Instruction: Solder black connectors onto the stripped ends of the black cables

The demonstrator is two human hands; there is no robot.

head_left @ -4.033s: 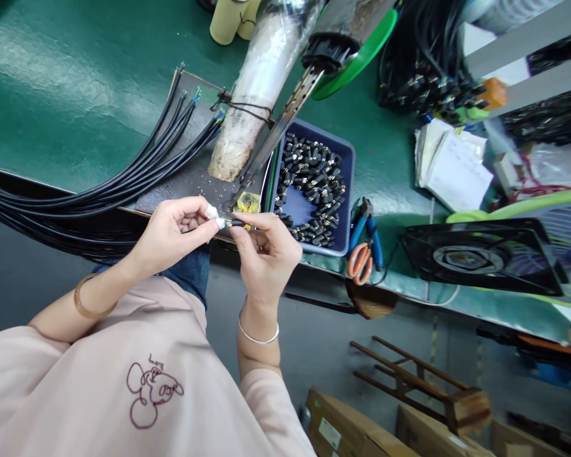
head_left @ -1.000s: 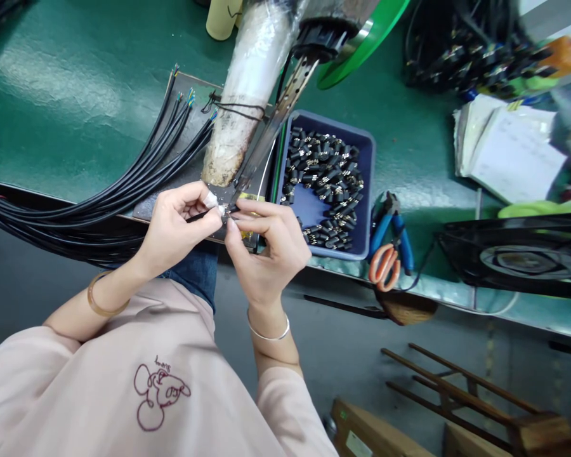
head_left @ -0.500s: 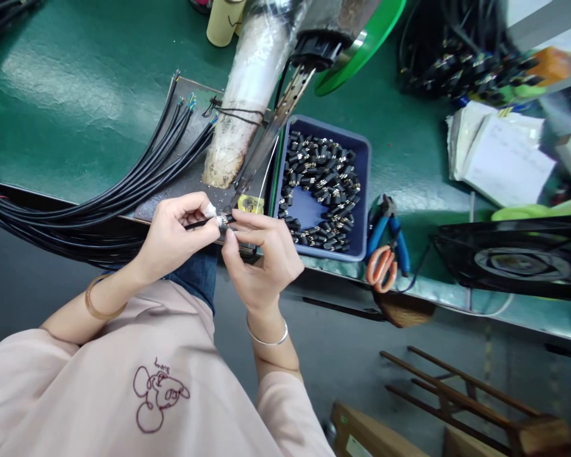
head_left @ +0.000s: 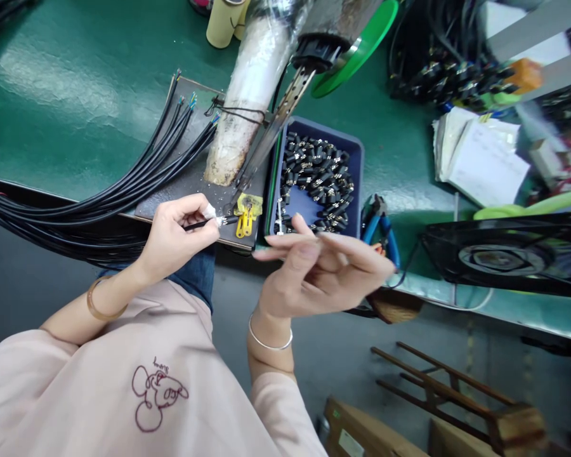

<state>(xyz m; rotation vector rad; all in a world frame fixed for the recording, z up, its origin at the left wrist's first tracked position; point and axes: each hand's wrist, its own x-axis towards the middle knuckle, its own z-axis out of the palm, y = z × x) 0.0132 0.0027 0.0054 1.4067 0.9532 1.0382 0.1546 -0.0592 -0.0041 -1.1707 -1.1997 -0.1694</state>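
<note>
My left hand (head_left: 183, 231) is closed in a pinch on a thin black cable (head_left: 197, 225), with white wrapping on its fingertips. The cable's end, with small metal parts just past the fingertips, points at a yellow clip-like piece (head_left: 245, 222) on the dark board. My right hand (head_left: 321, 270) is raised at the front of a blue-grey bin (head_left: 359, 190), palm partly turned up, fingers apart and slightly blurred. I see nothing held in it. Small black connectors with metal pins (head_left: 321, 171) fill much of the bin. A thin pale wire (head_left: 280, 216) shows near the right fingertips.
A bundle of black cables (head_left: 137, 184) lies at left, stripped ends on the dark board (head_left: 166, 158). A plastic-wrapped tube (head_left: 240, 114) and a soldering iron (head_left: 280, 114) slant down overhead. Blue-handled pliers (head_left: 389, 238), papers (head_left: 488, 158) and a black fan (head_left: 509, 257) are to the right.
My right hand has left the cable end, moved right to the bin's front edge and opened. The yellow clip-like piece is now uncovered. My left hand stays on the cable.
</note>
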